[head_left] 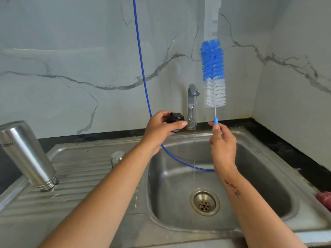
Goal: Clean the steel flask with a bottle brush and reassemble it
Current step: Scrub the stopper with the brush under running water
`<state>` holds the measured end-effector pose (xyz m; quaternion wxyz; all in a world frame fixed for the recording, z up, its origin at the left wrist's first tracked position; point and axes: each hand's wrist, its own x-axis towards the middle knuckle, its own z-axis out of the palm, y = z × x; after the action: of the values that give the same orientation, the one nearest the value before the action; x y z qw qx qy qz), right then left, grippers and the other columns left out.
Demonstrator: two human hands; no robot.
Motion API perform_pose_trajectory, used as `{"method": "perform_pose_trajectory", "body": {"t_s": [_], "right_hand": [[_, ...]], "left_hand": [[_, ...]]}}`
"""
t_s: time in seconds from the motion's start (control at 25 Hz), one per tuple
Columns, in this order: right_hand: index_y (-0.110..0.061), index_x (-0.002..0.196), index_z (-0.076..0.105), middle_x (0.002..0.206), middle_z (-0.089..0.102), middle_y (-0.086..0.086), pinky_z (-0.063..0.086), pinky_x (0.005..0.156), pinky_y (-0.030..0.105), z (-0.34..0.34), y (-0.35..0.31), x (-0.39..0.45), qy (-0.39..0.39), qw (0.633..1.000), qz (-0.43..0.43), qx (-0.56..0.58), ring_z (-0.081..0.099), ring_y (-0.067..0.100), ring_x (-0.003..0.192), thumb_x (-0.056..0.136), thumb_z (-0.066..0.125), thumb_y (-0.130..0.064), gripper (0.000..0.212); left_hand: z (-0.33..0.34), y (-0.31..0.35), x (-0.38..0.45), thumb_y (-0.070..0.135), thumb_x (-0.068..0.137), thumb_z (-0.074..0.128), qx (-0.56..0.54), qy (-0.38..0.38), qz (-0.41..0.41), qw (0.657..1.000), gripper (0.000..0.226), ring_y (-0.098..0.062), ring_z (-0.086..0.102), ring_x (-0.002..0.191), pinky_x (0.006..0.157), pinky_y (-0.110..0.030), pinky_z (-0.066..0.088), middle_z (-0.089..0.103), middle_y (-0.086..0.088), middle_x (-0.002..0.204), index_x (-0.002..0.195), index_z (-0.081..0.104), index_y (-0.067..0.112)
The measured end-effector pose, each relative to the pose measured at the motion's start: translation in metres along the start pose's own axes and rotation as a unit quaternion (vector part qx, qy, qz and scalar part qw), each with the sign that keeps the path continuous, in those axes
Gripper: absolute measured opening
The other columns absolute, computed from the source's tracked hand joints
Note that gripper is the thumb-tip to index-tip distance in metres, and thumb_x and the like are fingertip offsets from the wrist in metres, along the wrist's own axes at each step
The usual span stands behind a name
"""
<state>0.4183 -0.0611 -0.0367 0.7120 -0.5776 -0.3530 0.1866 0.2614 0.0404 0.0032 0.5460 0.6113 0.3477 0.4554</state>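
Note:
The steel flask (26, 154) stands upside down, mouth on the ribbed drainboard at the left. My left hand (161, 129) grips the flask's black cap (174, 119) above the sink's back rim. My right hand (222, 144) pinches the bottle brush near its bristles; the blue and white brush head (213, 72) points straight up. The brush's long blue flexible handle (141, 68) loops down through the basin behind my left hand and rises out of the top of the frame.
The tap (192, 104) runs a thin stream into the steel sink basin (265, 176), with the drain (205, 202) below. A small steel knob (117, 157) sits on the drainboard (80, 176). A red cloth (325, 198) lies at the right edge. Marble walls close in behind and right.

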Motion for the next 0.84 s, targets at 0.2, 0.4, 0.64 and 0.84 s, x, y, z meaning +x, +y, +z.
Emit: {"method": "perform_pose_trajectory", "body": {"t_s": [0.2,0.4,0.64,0.84], "right_hand": [[-0.032,0.123,0.066,0.072,0.052,-0.003,0.042,0.059,0.031,0.002,0.001,-0.001,-0.014,1.0,0.003,-0.005,0.044,0.011,0.064,0.108,0.044,-0.04,0.028],[-0.039,0.112,0.066,0.07,0.048,-0.001,0.04,0.058,0.031,0.002,0.0,-0.001,-0.024,1.0,-0.008,0.003,0.041,0.013,0.063,0.108,0.044,-0.04,0.022],[-0.037,0.112,0.067,0.068,0.046,-0.001,0.039,0.056,0.031,0.002,-0.001,-0.001,-0.018,1.0,-0.008,0.016,0.039,0.012,0.06,0.108,0.045,-0.039,0.022],[-0.037,0.115,0.068,0.068,0.048,-0.004,0.041,0.06,0.032,0.004,0.001,-0.002,-0.024,1.0,-0.015,0.005,0.042,0.011,0.062,0.107,0.045,-0.042,0.025]], "left_hand": [[0.003,-0.083,-0.032,-0.001,0.071,0.089,0.121,-0.051,-0.216,0.967,0.03,-0.016,0.063,0.068,0.068,-0.029,0.057,0.068,-0.005,0.077,0.092,0.069,0.008],[0.008,-0.022,-0.012,0.005,0.071,0.09,0.022,0.001,-0.058,0.998,0.042,-0.018,0.071,0.089,0.074,-0.028,0.06,0.074,-0.008,0.106,0.104,0.066,0.015],[0.014,-0.053,-0.017,0.021,0.056,0.1,0.193,-0.005,-0.046,0.98,0.054,-0.019,0.071,0.092,0.091,-0.041,0.06,0.074,0.001,0.096,0.101,0.068,0.023],[0.017,-0.058,-0.019,0.013,0.062,0.098,0.148,-0.007,-0.05,0.988,0.057,-0.017,0.069,0.095,0.084,-0.027,0.06,0.073,0.0,0.103,0.11,0.068,0.016]]}}
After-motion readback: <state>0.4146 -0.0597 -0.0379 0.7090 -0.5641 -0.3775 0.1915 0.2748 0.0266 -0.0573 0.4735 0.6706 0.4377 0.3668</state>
